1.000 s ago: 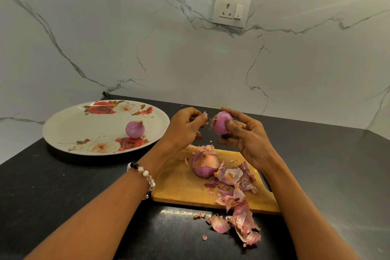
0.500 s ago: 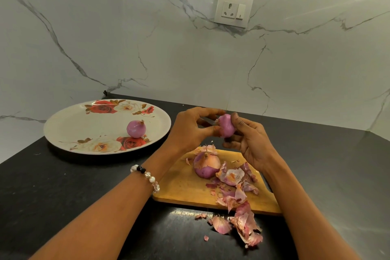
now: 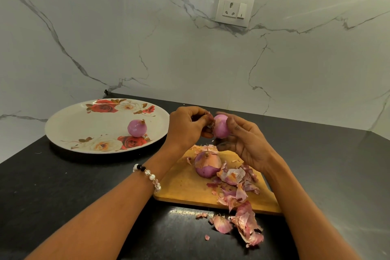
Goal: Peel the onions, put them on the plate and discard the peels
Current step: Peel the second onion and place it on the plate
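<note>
Onion is gripped by right hand, its far side hidden; left hand fingertips pinch a blurred peel scrap at its root end.

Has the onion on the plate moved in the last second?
No. The onion sits just above the red rose printed on the plate, as before.
</note>
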